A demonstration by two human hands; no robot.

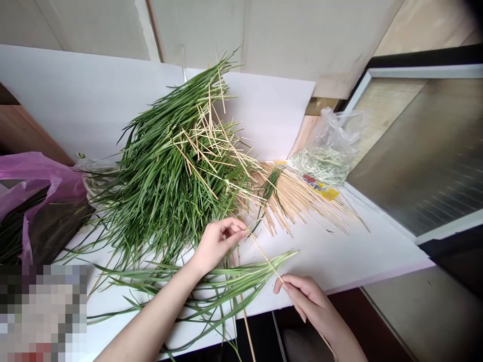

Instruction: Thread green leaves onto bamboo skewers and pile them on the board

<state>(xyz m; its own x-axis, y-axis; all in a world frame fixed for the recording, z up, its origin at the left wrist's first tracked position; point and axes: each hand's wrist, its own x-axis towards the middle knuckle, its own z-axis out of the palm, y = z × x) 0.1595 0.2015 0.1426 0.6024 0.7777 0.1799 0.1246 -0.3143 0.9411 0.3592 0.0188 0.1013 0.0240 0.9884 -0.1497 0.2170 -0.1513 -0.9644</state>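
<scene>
Left hand [216, 245] and right hand [307, 300] pinch one bamboo skewer [265, 256] between narrow-set fingers [237, 230], just in front of a green grass pile [169, 171] on the white worktop [339, 256]. Loose skewers [294, 198] lie right of the pile.

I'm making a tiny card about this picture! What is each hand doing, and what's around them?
Left hand: fingertips at the top of a thin wooden stick
Right hand: fingers pinch the same stick lower down
Things: a big pile of long green grass blades with sticks on it; a loose bunch of blades
Rest: a heap of wooden sticks; a clear plastic bag; a purple plastic bag; a white tabletop
</scene>
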